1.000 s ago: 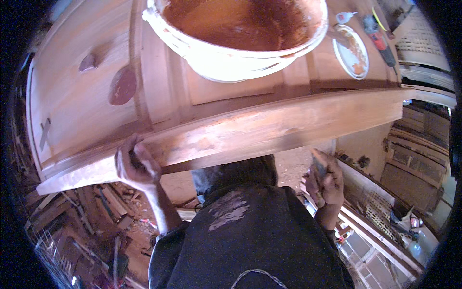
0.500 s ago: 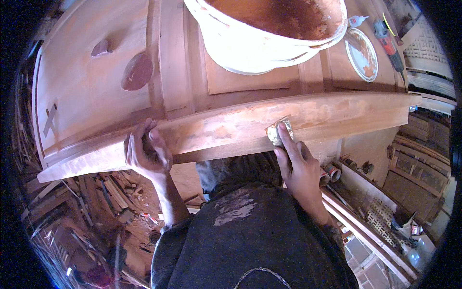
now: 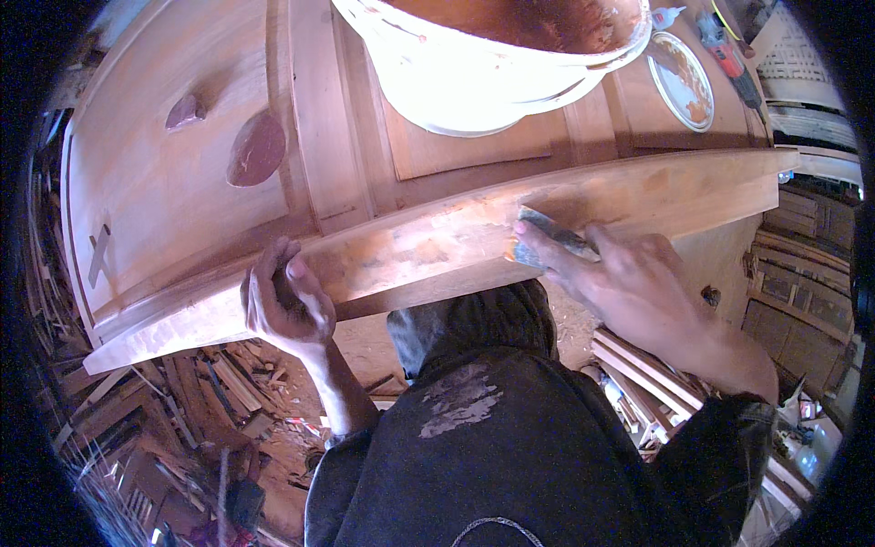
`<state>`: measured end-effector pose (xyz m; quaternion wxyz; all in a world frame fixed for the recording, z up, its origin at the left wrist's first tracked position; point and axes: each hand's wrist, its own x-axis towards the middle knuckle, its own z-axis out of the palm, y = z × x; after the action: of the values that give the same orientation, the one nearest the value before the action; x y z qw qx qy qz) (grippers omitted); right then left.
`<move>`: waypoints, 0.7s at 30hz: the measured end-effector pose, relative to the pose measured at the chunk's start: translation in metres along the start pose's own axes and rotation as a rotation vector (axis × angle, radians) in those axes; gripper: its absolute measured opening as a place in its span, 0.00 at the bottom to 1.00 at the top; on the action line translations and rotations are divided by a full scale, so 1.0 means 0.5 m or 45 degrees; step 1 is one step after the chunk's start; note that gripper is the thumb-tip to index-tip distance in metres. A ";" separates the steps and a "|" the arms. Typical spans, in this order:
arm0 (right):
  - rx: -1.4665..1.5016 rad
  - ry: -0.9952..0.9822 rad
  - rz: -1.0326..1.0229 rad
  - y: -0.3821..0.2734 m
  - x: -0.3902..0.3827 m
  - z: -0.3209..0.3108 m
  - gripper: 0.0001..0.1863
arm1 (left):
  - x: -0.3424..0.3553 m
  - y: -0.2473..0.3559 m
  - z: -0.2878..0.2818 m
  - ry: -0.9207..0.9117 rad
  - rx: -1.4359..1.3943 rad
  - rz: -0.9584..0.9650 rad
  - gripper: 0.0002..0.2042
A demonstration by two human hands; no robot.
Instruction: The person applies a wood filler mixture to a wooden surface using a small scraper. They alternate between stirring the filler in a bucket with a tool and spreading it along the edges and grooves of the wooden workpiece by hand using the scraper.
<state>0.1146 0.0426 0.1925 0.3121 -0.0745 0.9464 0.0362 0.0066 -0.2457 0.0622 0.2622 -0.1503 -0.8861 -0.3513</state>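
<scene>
Your right hand (image 3: 629, 273) grips a scraper (image 3: 558, 228), fingers closed on it, index finger laid along it. The scraper is just left of that hand's knuckles, its blade against the front face of the edge board (image 3: 428, 239); orange filler shows beside your fingertip. Your left hand (image 3: 287, 301) is well left of the right one, half curled at the same board, palm turned up, fingertips near its top edge; can't tell if it holds anything. The board runs in front of both hands and past each, with pale and orange patches between them.

Beyond the board from both hands lies the door (image 3: 328, 137), with raised panels. Straight out from the gap between your hands, a white bucket (image 3: 483, 87) stands on it, reddish-brown inside. Out past your right hand, right of the bucket: a white lid (image 3: 682, 82) smeared with filler, a small bottle (image 3: 667, 16) near it, then a red and black grinder (image 3: 729, 59).

Out past your left hand: a dark brown disc (image 3: 256, 149), a small brown block (image 3: 186, 111) farther out, and a wooden cross (image 3: 98, 255) off to that hand's left. Below your left hand, wood scraps (image 3: 173, 410) litter the floor; below your right, planks (image 3: 638, 374).
</scene>
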 end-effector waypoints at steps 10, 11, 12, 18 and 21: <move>0.223 -0.190 0.269 0.063 -0.038 -0.081 0.26 | -0.008 -0.001 -0.007 0.054 0.058 -0.067 0.12; 0.375 -0.042 0.252 0.068 -0.047 -0.072 0.26 | -0.012 -0.003 -0.010 0.050 0.047 -0.058 0.14; 0.534 0.100 0.261 0.073 -0.081 -0.052 0.26 | -0.007 -0.004 -0.002 0.033 0.009 -0.041 0.15; 1.773 0.732 0.423 -0.001 -0.120 0.138 0.42 | -0.025 -0.044 0.005 0.294 -0.169 0.135 0.46; 1.917 0.722 0.383 -0.023 -0.115 0.182 0.42 | -0.029 -0.049 0.001 0.329 -0.291 0.153 0.45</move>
<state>0.2155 0.0485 0.1534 0.0191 0.2764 0.7602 -0.5877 0.0075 -0.2641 0.0402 0.3756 -0.1853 -0.7887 -0.4500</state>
